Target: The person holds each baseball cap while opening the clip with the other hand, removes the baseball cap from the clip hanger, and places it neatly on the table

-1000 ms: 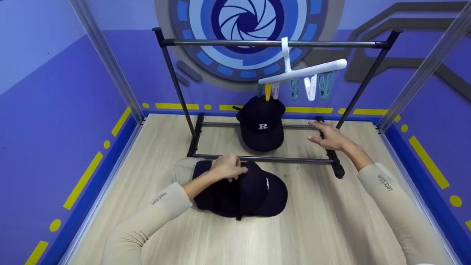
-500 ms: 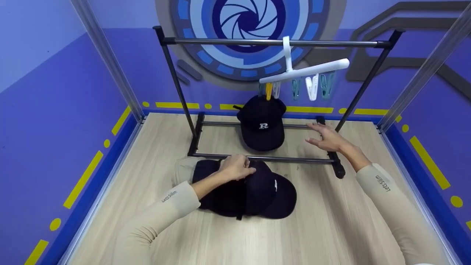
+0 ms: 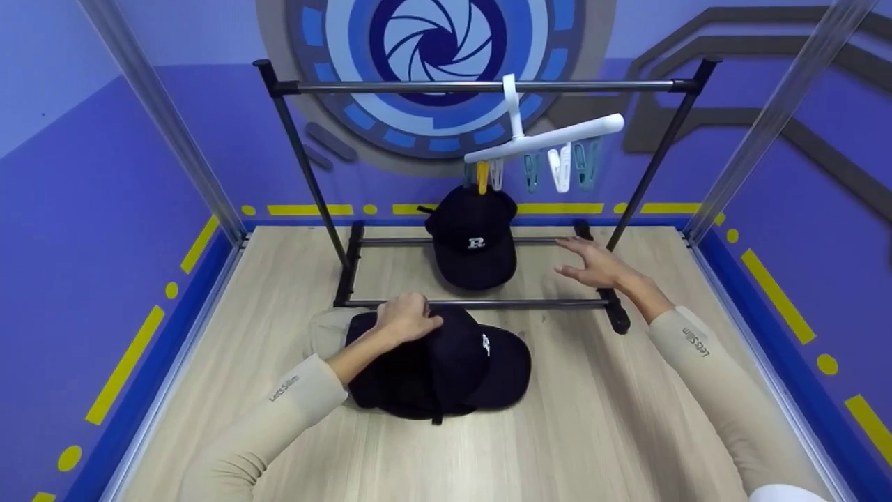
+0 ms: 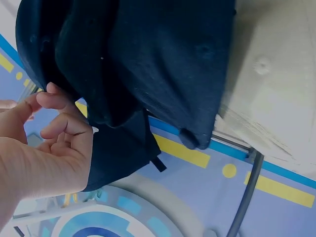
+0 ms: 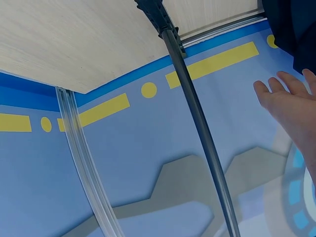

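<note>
My left hand (image 3: 408, 319) pinches the edge of a navy baseball cap (image 3: 463, 362), thumb against fingertips. The cap's bill points right and a white emblem marks its front. In the left wrist view, a second dark cap (image 4: 173, 69) lies beside it, over a beige cap (image 4: 276, 74). Another navy cap (image 3: 476, 240) with a white R hangs from a white clip hanger (image 3: 550, 138), below a yellow clothespin (image 3: 482, 178). To the right of that hanging cap, my right hand (image 3: 592, 265) is held out with fingers extended, holding nothing.
The hanger hooks over the top bar (image 3: 418, 87) of a dark metal rack, whose lower front bar (image 3: 516, 304) runs just behind the caps. More clothespins, including a white one (image 3: 559, 167), hang along its right half. Patterned panels enclose the wooden tabletop (image 3: 557, 446).
The left hand and the navy cap it holds have shifted slightly right relative to the rack. The head view has swung right. My right hand has barely moved.
</note>
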Demonstrator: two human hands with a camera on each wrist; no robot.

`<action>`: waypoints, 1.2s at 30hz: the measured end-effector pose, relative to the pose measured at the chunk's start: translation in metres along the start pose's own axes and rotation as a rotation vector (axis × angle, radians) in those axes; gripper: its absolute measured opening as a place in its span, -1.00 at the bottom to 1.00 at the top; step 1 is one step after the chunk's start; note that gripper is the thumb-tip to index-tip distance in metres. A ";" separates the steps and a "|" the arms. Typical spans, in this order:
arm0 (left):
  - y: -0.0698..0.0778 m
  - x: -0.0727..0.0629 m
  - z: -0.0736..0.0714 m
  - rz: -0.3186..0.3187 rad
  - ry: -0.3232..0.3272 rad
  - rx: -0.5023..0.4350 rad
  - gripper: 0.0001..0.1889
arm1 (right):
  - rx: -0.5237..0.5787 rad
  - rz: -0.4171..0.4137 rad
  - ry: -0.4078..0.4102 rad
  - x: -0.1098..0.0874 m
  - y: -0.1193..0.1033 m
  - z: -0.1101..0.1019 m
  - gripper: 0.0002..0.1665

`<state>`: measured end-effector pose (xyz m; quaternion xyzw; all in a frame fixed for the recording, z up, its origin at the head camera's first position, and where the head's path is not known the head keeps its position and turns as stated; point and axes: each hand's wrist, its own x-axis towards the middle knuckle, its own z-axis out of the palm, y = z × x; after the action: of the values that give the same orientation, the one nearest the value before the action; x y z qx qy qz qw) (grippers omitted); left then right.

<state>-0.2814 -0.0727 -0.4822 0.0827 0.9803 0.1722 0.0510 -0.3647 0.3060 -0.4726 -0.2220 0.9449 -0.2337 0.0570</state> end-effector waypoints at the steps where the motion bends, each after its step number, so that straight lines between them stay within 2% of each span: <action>1: -0.001 0.000 -0.001 -0.006 -0.005 0.003 -0.57 | 0.003 0.001 -0.002 0.001 0.000 0.000 -0.25; 5: -0.001 0.002 0.001 -0.005 -0.021 0.014 -0.56 | 0.006 -0.014 0.001 0.003 0.002 0.001 -0.25; 9: 0.005 0.008 0.005 0.058 -0.024 0.051 -0.57 | 0.002 -0.022 0.003 0.003 0.006 0.001 -0.25; 13: 0.009 0.018 0.005 0.110 0.001 0.098 -0.63 | 0.002 -0.019 0.005 0.006 0.006 0.002 -0.26; 17: 0.008 0.028 -0.002 0.100 0.001 0.108 -0.65 | 0.013 -0.052 0.009 0.015 0.004 0.007 -0.29; 21: 0.007 0.041 -0.009 0.072 0.011 0.063 -0.69 | 0.012 -0.079 0.011 0.024 0.001 0.016 -0.31; 27: 0.016 0.075 -0.017 0.090 0.121 -0.066 -0.81 | 0.023 -0.096 0.019 0.040 -0.001 0.020 -0.32; 32: 0.028 0.109 -0.022 0.177 0.237 -0.177 -0.89 | 0.046 -0.123 0.042 0.059 -0.007 0.023 -0.35; 36: 0.034 0.135 -0.026 0.245 0.323 -0.217 -0.91 | 0.056 -0.153 0.103 0.078 -0.015 0.032 -0.38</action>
<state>-0.4123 -0.0253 -0.4555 0.1665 0.9340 0.2927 -0.1194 -0.4222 0.2460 -0.4938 -0.2797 0.9199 -0.2748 -0.0034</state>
